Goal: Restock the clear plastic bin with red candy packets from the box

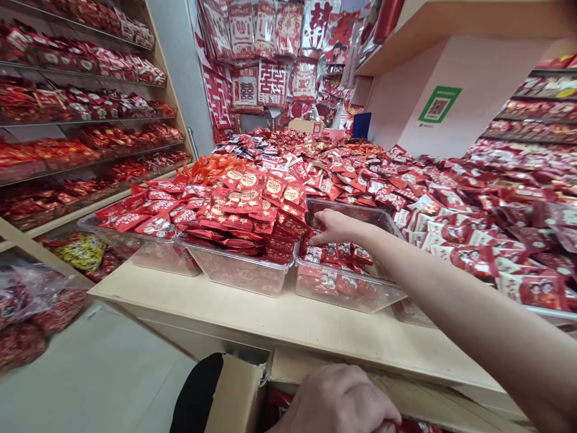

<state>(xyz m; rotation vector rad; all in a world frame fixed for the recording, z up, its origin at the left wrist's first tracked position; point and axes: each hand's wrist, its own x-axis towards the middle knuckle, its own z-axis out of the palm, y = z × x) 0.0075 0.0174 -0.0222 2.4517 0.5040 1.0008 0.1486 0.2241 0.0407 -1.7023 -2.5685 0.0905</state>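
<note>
My right hand (334,227) reaches in over a clear plastic bin (347,293) partly filled with red packets (345,252). Its fingers point left, thumb apart from the index finger, near the side of a heaped pile of red packets with gold print (247,198). No packet shows in that hand. Low in the view, my left hand (338,400) is curled closed over an open cardboard box (237,394) that has red packets inside. The back of the hand hides its fingertips, with a bit of red beside them; what they hold I cannot make out.
Several packet-filled clear bins crowd the pale wooden counter (216,307). Racks of red packets (81,102) line the left wall, with plastic bags (40,313) on the floor below. Red packets (487,240) spread across the right side. A green payment sign (439,105) is on a pillar.
</note>
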